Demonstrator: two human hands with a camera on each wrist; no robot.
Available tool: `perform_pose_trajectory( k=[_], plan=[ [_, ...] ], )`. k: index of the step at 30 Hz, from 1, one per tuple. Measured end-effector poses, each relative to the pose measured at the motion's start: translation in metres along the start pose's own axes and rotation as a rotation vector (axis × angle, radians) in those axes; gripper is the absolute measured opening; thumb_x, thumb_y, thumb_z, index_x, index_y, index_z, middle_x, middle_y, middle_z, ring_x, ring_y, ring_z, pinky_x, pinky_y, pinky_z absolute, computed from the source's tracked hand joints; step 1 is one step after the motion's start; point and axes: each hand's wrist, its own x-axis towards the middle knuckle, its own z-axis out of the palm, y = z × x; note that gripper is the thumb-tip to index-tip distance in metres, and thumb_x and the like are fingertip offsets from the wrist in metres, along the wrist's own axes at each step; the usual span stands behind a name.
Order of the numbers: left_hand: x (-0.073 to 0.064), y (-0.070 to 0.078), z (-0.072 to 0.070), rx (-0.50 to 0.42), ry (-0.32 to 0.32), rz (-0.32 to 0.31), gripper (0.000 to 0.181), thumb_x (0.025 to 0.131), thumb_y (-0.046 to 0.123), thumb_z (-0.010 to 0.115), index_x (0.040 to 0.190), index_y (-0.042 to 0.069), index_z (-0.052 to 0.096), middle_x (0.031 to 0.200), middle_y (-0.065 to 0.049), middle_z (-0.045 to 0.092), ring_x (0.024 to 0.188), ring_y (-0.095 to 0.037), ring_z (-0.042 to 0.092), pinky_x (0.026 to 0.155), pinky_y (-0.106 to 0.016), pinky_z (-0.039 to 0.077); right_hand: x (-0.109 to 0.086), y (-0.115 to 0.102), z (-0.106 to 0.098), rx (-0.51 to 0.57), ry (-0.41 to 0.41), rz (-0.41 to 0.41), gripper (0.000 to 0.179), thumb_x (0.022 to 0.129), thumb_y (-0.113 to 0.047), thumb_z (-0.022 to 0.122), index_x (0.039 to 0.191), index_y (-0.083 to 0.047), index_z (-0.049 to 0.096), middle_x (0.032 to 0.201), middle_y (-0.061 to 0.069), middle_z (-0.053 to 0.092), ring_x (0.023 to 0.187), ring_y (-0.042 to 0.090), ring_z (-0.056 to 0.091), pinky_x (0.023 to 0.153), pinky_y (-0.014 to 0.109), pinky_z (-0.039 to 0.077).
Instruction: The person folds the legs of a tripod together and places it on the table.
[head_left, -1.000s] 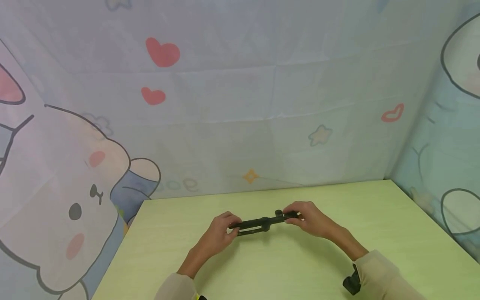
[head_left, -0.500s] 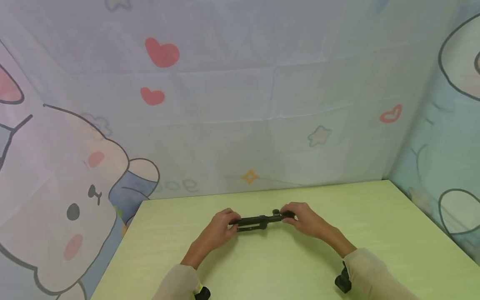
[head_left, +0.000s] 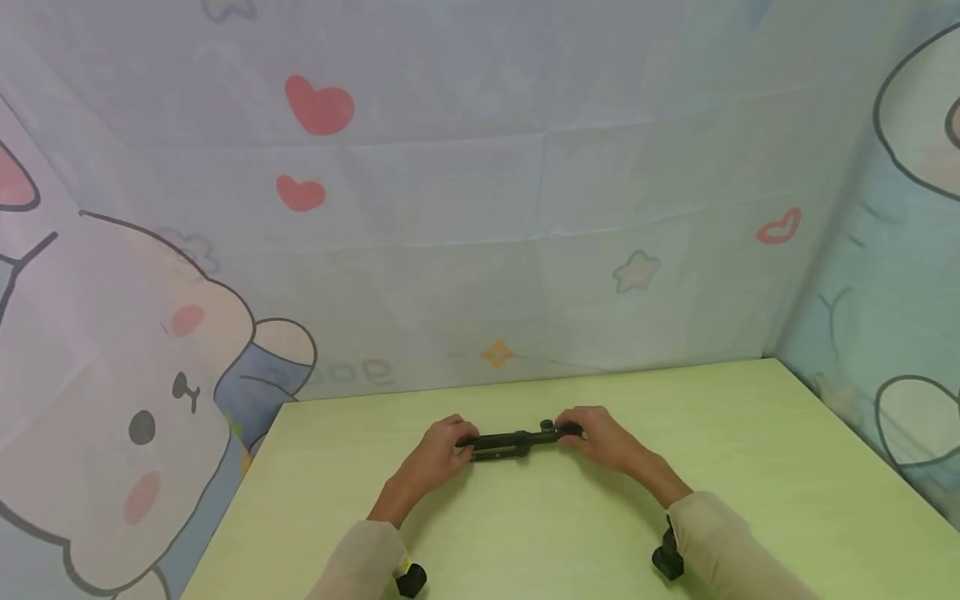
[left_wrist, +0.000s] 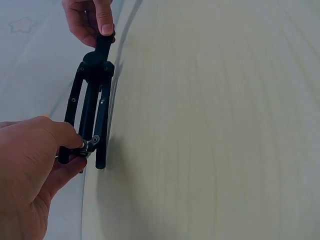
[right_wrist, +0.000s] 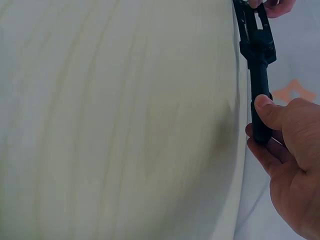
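A small black tripod point(head_left: 501, 442) lies level in the air between both hands, over the far part of the table. Its folded legs point(left_wrist: 103, 120) point to the left, and the joint point(right_wrist: 260, 40) where they meet sits near its middle. My left hand point(head_left: 433, 457) pinches the leg end; in the left wrist view, thumb and finger are at the small metal brace point(left_wrist: 90, 143) between the legs. At the other end my right hand point(head_left: 600, 435) grips the round tube point(right_wrist: 259, 82), its thumb on top and fingers beneath. A small knob point(head_left: 547, 425) sticks up beside the right fingers.
The pale yellow-green table point(head_left: 525, 533) runs back to a cloth wall point(head_left: 450, 250) printed with hearts and cartoon figures. More printed cloth stands on both sides. Dark wrist devices point(head_left: 667, 560) hang beneath both sleeves.
Both hands keep their hold on the tripod. It has shifted slightly left and turned a little closer to level, and the right forearm has come inward.
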Motion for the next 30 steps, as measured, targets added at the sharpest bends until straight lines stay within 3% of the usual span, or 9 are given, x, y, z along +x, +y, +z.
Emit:
perform_pose_trajectory(
  k=[7,30],
  plan=[
    [0.0017,-0.0042,0.003,0.019,0.014,0.023,0.018,0.087,-0.009,0.075,0.102,0.0,0.073,0.096,-0.008,0.066,0.087,-0.024,0.066,0.077,-0.037,0.058,0.0008,0.005,0.0075,-0.021,-0.006,0.015,0.02,0.092,-0.003,0.077,0.11,0.003,0.072,0.107,0.013,0.075,0.101,0.033,0.071,0.087,0.046,0.058],
    [0.0079,-0.0077,0.0039,-0.007,-0.019,-0.072,0.017,0.091,-0.008,0.071,0.107,0.0,0.073,0.101,-0.009,0.066,0.09,-0.024,0.067,0.079,-0.037,0.058,0.003,0.0081,0.0084,0.003,-0.012,0.078,0.018,0.093,-0.003,0.076,0.11,0.002,0.073,0.108,0.012,0.075,0.103,0.034,0.07,0.089,0.049,0.057]
  ],
)
